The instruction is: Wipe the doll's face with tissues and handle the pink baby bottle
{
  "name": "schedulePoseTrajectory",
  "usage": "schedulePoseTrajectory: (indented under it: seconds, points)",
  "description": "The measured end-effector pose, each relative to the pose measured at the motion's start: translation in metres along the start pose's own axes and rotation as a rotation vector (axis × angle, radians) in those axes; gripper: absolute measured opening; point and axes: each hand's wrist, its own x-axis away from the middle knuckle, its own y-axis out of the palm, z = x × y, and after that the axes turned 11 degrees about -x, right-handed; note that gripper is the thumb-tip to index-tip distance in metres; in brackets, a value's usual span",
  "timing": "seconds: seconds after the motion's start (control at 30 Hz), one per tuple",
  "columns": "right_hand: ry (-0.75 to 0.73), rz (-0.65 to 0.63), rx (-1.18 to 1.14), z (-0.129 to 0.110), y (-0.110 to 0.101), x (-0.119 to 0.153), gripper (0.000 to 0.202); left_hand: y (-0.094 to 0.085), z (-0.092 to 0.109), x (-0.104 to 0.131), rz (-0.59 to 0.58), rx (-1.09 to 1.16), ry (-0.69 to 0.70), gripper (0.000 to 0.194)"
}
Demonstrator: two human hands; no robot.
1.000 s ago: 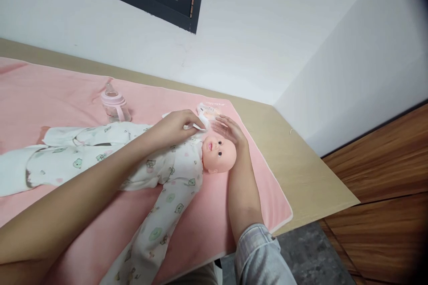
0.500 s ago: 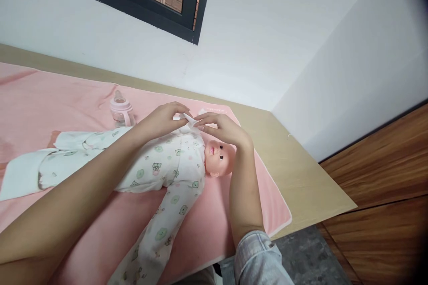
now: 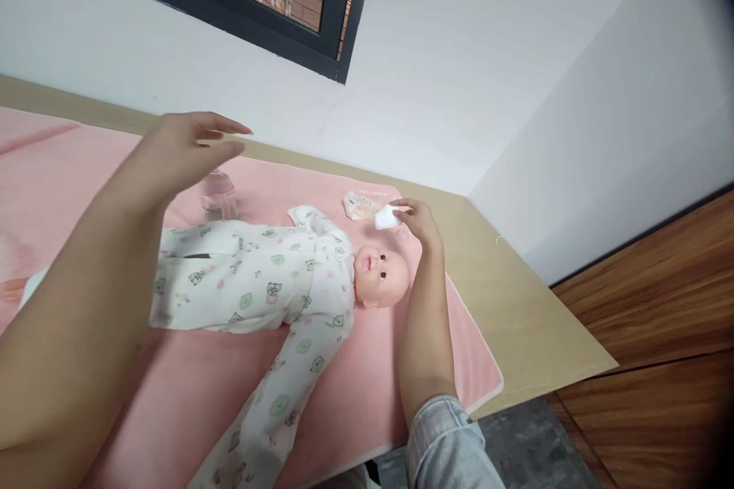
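Observation:
A baby doll (image 3: 381, 275) lies on its back on a pink blanket (image 3: 349, 390), head to the right, in a white sleepsuit (image 3: 258, 275) printed with green and pink animals. Beyond the doll's head, my right hand (image 3: 421, 221) pinches a folded white tissue (image 3: 387, 217) between thumb and fingers. My left hand (image 3: 177, 153) hovers open and holding nothing, its thumb and fingers apart, close to a pink baby bottle (image 3: 219, 195) that my wrist partly overlaps in view. My left forearm hides part of the doll's legs.
A small clear plastic packet (image 3: 358, 206) lies on the blanket just left of the tissue. The blanket covers most of a wooden tabletop (image 3: 516, 321), which meets the white wall. A dark-framed window (image 3: 332, 38) is above, and wood-grain panels (image 3: 659, 306) stand at right.
My left hand has moved left, away from the doll's chest. My right hand has moved right with the white tissue, uncovering the doll's far sleeve and the clear packet.

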Motion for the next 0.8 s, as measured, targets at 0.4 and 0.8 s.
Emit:
schedulePoseTrajectory:
  seconds: [0.4, 0.8]
  points:
    - [0.031, -0.097, -0.579, 0.079, 0.028, -0.018, 0.071, -0.005, -0.041, -0.015, 0.036, 0.025, -0.172, 0.043]
    - [0.087, 0.075, -0.632, 0.094, 0.028, -0.015, 0.061, 0.013, -0.096, -0.040, -0.035, -0.166, -0.189, 0.055]
